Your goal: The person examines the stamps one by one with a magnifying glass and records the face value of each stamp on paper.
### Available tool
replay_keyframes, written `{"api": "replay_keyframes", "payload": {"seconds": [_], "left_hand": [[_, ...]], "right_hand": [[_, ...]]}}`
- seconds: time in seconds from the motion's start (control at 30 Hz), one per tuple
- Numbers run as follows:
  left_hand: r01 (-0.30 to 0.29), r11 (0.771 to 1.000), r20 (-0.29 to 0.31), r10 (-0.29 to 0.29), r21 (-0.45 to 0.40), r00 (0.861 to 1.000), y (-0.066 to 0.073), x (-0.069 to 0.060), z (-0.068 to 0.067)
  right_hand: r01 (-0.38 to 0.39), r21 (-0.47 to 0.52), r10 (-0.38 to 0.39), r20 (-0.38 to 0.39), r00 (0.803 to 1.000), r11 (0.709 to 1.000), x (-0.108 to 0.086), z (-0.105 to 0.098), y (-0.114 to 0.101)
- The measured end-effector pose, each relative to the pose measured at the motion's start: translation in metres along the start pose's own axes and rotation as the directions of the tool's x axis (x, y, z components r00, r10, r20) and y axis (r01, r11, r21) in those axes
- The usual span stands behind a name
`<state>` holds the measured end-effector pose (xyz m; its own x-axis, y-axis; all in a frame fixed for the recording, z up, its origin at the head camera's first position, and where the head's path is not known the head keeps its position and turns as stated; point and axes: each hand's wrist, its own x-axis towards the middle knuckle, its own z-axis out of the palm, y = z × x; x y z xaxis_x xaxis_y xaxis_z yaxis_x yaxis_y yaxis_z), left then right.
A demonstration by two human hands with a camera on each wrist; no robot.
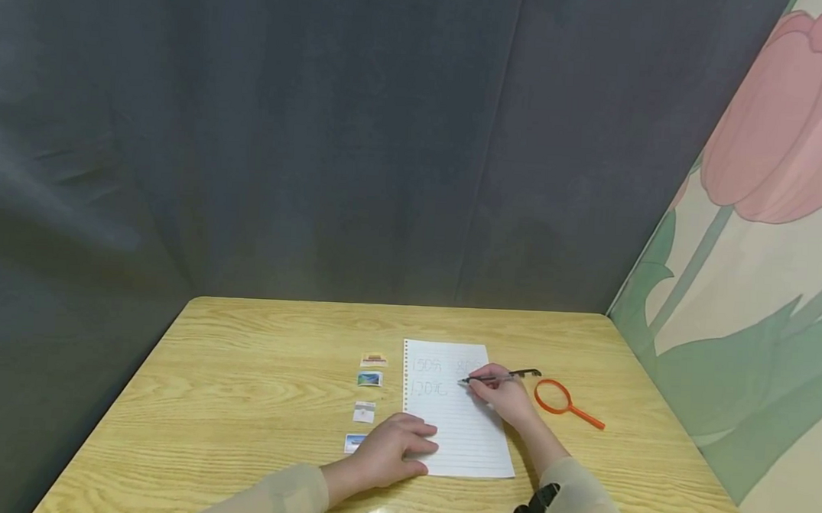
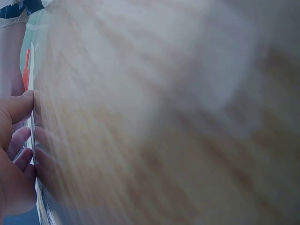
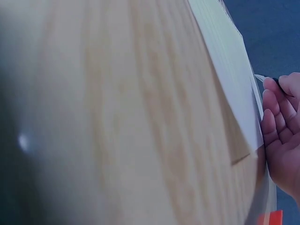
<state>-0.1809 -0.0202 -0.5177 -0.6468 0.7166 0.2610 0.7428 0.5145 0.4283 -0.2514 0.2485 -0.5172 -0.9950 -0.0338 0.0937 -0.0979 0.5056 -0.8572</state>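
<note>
A lined sheet of paper point(image 1: 461, 442) with holes along its left edge lies on the table. Faint writing near its top includes what looks like "150" and "120". My right hand point(image 1: 504, 398) pinches a dark pen point(image 1: 530, 373), its tip at the paper near the upper middle. In the right wrist view, the curled fingers point(image 3: 271, 98) show beside the sheet's edge. My left hand point(image 1: 396, 449) rests, fingers spread and relaxed, on the paper's lower left. It partly covers a small blue-and-white stamp-like piece point(image 1: 354, 443).
Above that piece, more stamp-like pieces stand in a column: a white-and-grey one point(image 1: 364, 412), a blue-green one point(image 1: 370, 379) and a yellow-and-red one point(image 1: 373, 360). An orange magnifying glass point(image 1: 586, 419) lies right of the paper on the wooden table point(image 1: 253, 403). Dark curtain point(image 1: 361, 147) hangs behind.
</note>
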Motion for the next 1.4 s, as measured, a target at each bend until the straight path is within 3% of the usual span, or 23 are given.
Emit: {"api": "replay_keyframes", "payload": {"seconds": [0.33,0.57,0.83,1.1,1.4], "left_hand": [[-0.034,0.999,-0.023,0.034,0.002,0.999,0.0,0.0,0.0],[0.005,1.0,0.001,-0.005,-0.014,1.0,0.001,0.001,-0.001],[0.011,1.0,0.003,-0.011,-0.011,1.0,0.001,0.001,0.0],[0.009,1.0,0.001,-0.009,-0.003,1.0,0.001,0.0,0.0],[-0.012,1.0,0.0,0.012,0.002,1.0,0.0,0.001,0.0]], "right_hand": [[0.012,-0.051,-0.013,-0.008,1.0,0.999,0.002,0.003,-0.001],[-0.001,-0.067,0.002,0.023,1.0,0.998,-0.003,0.001,-0.001],[0.034,-0.056,-0.029,0.079,0.996,0.998,-0.01,-0.003,-0.001],[0.001,-0.034,-0.001,-0.005,1.0,0.999,-0.011,-0.003,0.005],[0.029,-0.041,-0.028,0.03,0.999,0.999,-0.011,-0.003,0.004]]}}
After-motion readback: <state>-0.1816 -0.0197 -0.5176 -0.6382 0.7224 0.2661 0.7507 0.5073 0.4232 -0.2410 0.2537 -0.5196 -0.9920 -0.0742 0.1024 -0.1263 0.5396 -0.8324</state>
